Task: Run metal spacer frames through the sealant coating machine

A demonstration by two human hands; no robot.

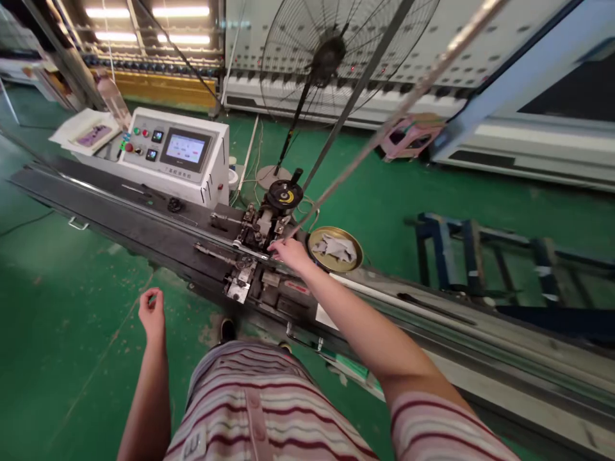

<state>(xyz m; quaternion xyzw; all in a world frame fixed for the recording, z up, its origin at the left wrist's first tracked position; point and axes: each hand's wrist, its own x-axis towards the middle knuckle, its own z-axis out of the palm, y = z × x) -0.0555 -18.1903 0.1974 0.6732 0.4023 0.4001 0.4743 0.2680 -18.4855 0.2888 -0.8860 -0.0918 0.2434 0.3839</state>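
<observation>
My right hand reaches to the middle of a long, dark bench machine. Its fingers are pinched at the metal rail beside the central mechanism; what they grip is too small to make out. A blurred, narrow grey band slants down from the upper right and ends close behind this hand. Above the mechanism sits a black handwheel. My left hand hangs over the green floor, apart from the machine. Its fingers curl toward the thumb, and nothing shows in them.
A control box with a lit screen stands on the bench's far side. Right of my right hand, a round brass-coloured tray holds crumpled grey cloth. Behind are a caged fan, a pink stool and blue metal frames.
</observation>
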